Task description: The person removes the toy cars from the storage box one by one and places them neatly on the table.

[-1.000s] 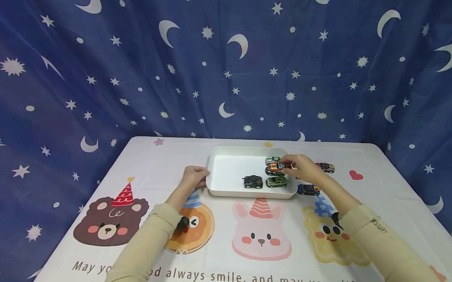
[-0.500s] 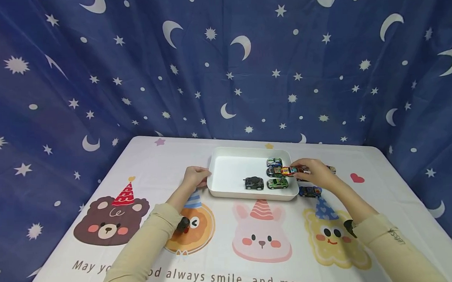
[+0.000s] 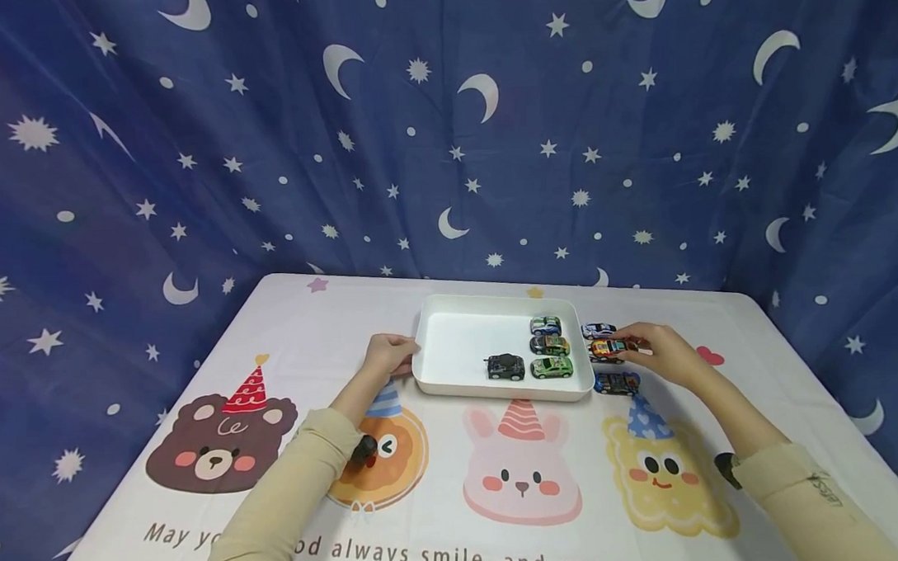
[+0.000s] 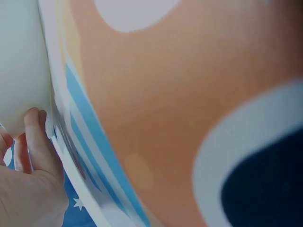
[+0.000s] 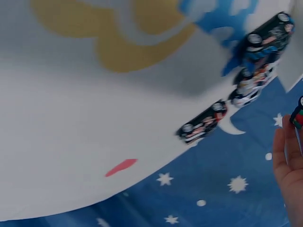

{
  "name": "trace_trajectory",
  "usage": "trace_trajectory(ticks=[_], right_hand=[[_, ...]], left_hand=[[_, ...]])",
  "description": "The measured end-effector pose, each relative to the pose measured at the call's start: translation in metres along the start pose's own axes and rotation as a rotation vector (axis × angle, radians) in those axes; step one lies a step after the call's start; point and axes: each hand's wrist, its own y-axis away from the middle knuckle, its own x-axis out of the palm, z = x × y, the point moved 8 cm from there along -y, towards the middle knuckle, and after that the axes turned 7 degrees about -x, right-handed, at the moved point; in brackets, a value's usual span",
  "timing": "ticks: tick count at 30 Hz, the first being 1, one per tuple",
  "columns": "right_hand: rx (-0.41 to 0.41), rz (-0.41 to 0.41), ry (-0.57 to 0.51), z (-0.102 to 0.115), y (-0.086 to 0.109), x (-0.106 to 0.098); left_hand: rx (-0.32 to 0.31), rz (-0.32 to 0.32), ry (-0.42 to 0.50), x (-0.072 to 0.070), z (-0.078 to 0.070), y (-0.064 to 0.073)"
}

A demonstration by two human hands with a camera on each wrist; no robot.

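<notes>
My left hand [image 3: 389, 354] holds the left end of a white tray [image 3: 453, 389]; its fingertips lie against the tray wall [image 4: 21, 61] in the left wrist view. Inside the tray are a black toy car [image 3: 505, 366], a green one [image 3: 552, 367], a dark patterned one [image 3: 549, 345] and a white, blue and green one [image 3: 545, 325]. Right of the tray, my right hand [image 3: 663, 354] pinches a red and yellow toy car [image 3: 607, 347], which overlaps other cars there. In the right wrist view that hand [image 5: 289, 165] and its car [image 5: 298, 116] show at the right edge.
Outside the tray's right wall stand a blue toy car [image 3: 617, 383] and a white and blue one [image 3: 598, 330]. Another dark toy car [image 5: 203, 123] shows in the right wrist view. A blue star-patterned curtain [image 3: 444, 132] hangs behind the table's far edge.
My right hand has carried the red and yellow toy car rightward, from over the tray's right side to beyond its right wall. My left hand stays at the tray's left end.
</notes>
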Motion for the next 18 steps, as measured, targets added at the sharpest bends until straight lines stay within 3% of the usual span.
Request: trace_trajectory(ticks=[8, 18], right_hand=[[-0.04, -0.042, 0.039, -0.023, 0.016, -0.003], [0.047, 0.0, 0.109, -0.055, 0.023, 0.001]], left_hand=[[-0.005, -0.001, -0.01, 0.0, 0.004, -0.004], [0.011, -0.008, -0.008, 0.001, 0.002, -0.003]])
